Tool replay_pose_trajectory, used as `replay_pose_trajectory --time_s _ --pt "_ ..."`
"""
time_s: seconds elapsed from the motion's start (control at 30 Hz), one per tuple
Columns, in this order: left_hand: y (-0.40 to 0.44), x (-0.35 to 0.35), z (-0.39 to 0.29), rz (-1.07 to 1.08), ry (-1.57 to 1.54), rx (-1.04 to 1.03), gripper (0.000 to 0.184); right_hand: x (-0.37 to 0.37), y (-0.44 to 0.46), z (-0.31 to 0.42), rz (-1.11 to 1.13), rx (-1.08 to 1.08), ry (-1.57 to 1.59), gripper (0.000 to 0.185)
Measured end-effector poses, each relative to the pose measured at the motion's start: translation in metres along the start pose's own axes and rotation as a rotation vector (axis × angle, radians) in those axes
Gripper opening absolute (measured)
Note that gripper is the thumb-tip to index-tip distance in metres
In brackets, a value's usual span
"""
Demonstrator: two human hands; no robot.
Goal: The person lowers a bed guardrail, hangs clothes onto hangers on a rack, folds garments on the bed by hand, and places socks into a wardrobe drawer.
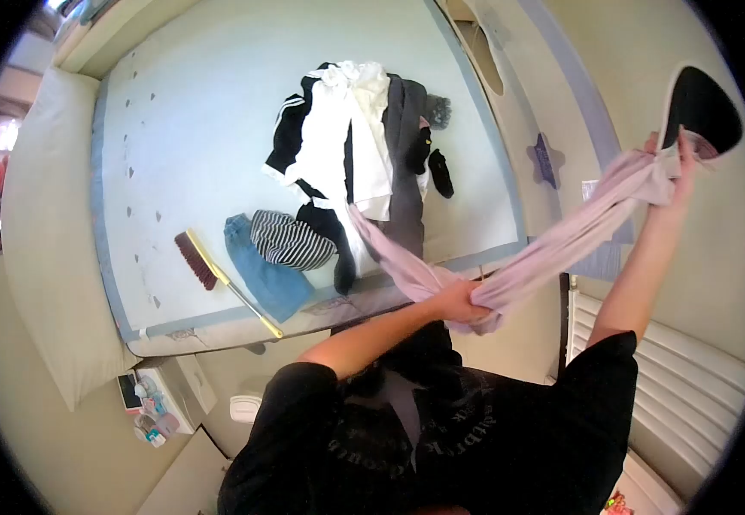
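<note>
A long pink cloth [561, 245] is stretched between my two hands. My left hand [465, 304] is closed around its middle, near the bed's front edge, and the loose end trails onto the bed. Raised at the far right, my right hand [671, 153] grips the other end, beside a black oval shape with a white rim [703, 112]. Whether that shape is part of the cloth I cannot tell. Left of the cloth lies a pile of clothes with a white garment [338, 146], dark grey trousers [404, 163] and a black sleeve [288, 133].
On the bed [192, 112] are a striped cloth [291, 240], folded blue denim [261, 275], a brush with a yellow handle [209, 262] and black socks [441, 174]. A long pillow [46, 232] lies at the left. A white radiator [664, 360] stands at the right.
</note>
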State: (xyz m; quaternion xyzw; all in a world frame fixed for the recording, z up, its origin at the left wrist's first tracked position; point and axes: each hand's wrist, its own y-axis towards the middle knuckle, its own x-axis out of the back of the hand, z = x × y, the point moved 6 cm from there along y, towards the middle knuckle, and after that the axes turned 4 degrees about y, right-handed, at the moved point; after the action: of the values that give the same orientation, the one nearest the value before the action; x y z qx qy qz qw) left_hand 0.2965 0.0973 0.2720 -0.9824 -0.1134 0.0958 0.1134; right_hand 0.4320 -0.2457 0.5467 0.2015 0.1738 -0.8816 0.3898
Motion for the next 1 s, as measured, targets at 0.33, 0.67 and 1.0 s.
replay_pose_trajectory --time_s 0.33,0.67,1.0 --pt "0.137 -0.095 -0.013 -0.194 -0.136 -0.221 0.070 0.049 0.137 -0.011 -0.214 0.092 -0.266 0.033" --pt "0.046 0.102 0.196 -0.636 -0.435 0.246 0.050 0.189 0.318 -0.339 -0.252 -0.226 -0.537 0.047" --pt "-0.073 0.145 0.260 -1.013 -0.717 0.531 0.048 0.187 0.281 -0.519 -0.055 0.123 -1.192 0.055"
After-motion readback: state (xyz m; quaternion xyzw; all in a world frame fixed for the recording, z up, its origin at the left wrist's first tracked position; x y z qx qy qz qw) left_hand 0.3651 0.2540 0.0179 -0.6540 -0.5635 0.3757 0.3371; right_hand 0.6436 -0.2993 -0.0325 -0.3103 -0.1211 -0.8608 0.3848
